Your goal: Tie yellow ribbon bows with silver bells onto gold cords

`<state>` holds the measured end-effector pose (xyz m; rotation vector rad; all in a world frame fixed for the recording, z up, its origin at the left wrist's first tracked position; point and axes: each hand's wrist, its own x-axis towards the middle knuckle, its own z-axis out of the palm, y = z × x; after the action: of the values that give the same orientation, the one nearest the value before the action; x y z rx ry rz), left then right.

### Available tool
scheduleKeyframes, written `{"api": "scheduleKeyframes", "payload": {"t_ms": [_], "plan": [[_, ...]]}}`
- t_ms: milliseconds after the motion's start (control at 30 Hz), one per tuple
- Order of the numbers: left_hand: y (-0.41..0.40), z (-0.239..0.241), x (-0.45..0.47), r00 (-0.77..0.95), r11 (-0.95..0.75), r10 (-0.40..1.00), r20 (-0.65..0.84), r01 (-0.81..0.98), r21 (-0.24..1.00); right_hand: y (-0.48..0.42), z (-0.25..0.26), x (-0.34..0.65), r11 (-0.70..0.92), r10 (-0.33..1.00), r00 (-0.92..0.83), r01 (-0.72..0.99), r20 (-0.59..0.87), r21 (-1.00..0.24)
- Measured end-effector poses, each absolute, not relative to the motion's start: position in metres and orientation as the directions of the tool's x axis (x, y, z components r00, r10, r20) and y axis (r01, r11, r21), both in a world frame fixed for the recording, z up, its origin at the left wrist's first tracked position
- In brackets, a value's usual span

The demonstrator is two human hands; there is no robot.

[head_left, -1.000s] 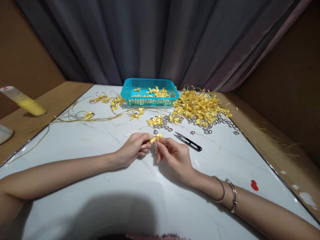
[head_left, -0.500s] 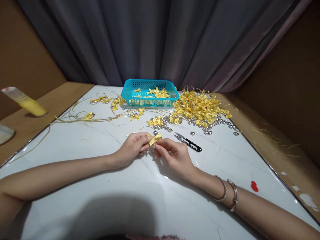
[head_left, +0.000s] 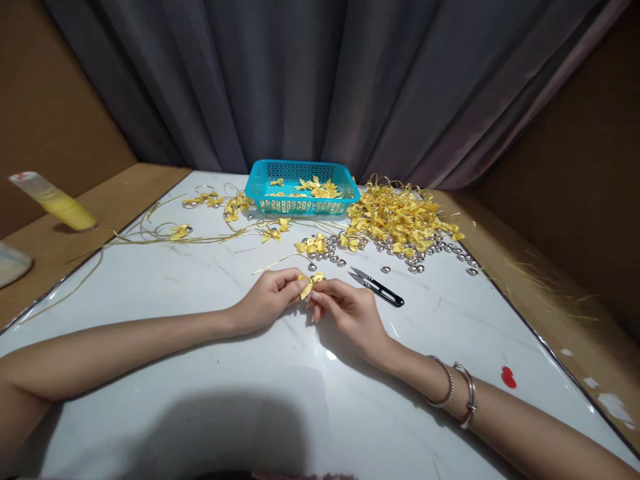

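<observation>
- the yellow bow could slip or bend out of shape if the two grips pull unevenly; the ribbon looks slick.
- it sits between the hands, above the desk: the left hand pinches its left side, the right hand its lower right edge.
- just beyond, a sweeping right hand might knock the black snips or scatter silver pieces.
- farther off, the blue basket holds more bows.
</observation>
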<state>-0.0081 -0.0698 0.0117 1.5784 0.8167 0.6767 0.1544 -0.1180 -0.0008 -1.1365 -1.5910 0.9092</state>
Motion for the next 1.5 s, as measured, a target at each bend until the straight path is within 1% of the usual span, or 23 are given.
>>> {"api": "scheduleKeyframes", "payload": {"t_ms": [67,133,167,233,300,367,400,433,500,600,700,833,933,1000,1133,1267,1367,1500], "plan": [[-0.067,0.011,-0.008,0.566,-0.101,0.825,-0.006,0.158,0.982,-0.118,0.001,0.156,0.292,0.955,-0.134,0.285,0.264,-0.913],[-0.063,0.009,-0.008,0.540,-0.081,0.841,-0.022,0.167,0.983,-0.118,0.005,0.159,0.351,0.937,-0.138,0.376,0.322,-0.858],[-0.061,0.009,-0.008,0.532,-0.070,0.846,-0.030,0.167,0.983,-0.118,0.008,0.161,0.408,0.912,-0.148,0.429,0.383,-0.806],[-0.058,0.007,-0.008,0.536,-0.063,0.843,-0.036,0.165,0.984,-0.117,0.015,0.165,0.540,0.830,-0.200,0.517,0.520,-0.664],[-0.057,0.006,-0.009,0.567,-0.072,0.823,-0.035,0.166,0.983,-0.112,0.022,0.169,0.633,0.746,-0.275,0.577,0.607,-0.516],[-0.059,0.005,-0.009,0.620,-0.096,0.784,-0.030,0.169,0.981,-0.105,0.028,0.171,0.636,0.737,-0.339,0.639,0.584,-0.433],[-0.060,0.005,-0.010,0.651,-0.109,0.758,-0.027,0.167,0.980,-0.102,0.029,0.172,0.617,0.762,-0.361,0.659,0.538,-0.431],[-0.061,0.005,-0.010,0.682,-0.120,0.731,-0.025,0.164,0.979,-0.099,0.030,0.173,0.594,0.792,-0.384,0.662,0.474,-0.457],[-0.062,0.005,-0.011,0.730,-0.135,0.683,-0.027,0.163,0.977,-0.095,0.030,0.173,0.546,0.836,-0.438,0.611,0.330,-0.573],[-0.061,0.005,-0.011,0.774,-0.160,0.633,-0.035,0.175,0.971,-0.093,0.028,0.171,0.468,0.831,-0.523,0.472,0.190,-0.747],[-0.060,0.005,-0.012,0.814,-0.205,0.580,-0.031,0.182,0.962,-0.096,0.026,0.169,0.402,0.824,-0.545,0.367,0.157,-0.839],[-0.061,0.007,-0.012,0.845,-0.234,0.533,-0.041,0.194,0.953,-0.099,0.025,0.165,0.311,0.861,-0.481,0.240,0.166,-0.920],[-0.062,0.007,-0.012,0.847,-0.245,0.529,-0.054,0.214,0.946,-0.099,0.023,0.163,0.250,0.896,-0.413,0.164,0.164,-0.954],[-0.062,0.007,-0.012,0.848,-0.270,0.527,-0.052,0.225,0.936,-0.097,0.022,0.162,0.246,0.913,-0.367,0.140,0.180,-0.959],[-0.061,0.006,-0.012,0.849,-0.284,0.526,-0.053,0.234,0.930,-0.093,0.020,0.164,0.292,0.927,-0.289,0.163,0.238,-0.942],[-0.061,0.007,-0.012,0.850,-0.268,0.522,-0.069,0.240,0.933,-0.092,0.018,0.165,0.326,0.920,-0.285,0.182,0.268,-0.927],[-0.061,0.007,-0.012,0.851,-0.248,0.521,-0.073,0.232,0.941,-0.094,0.020,0.167,0.270,0.923,-0.319,0.140,0.215,-0.953],[-0.061,0.007,-0.013,0.848,-0.193,0.525,-0.070,0.199,0.961,-0.098,0.022,0.168,0.136,0.919,-0.381,0.072,0.098,-0.988]]}}
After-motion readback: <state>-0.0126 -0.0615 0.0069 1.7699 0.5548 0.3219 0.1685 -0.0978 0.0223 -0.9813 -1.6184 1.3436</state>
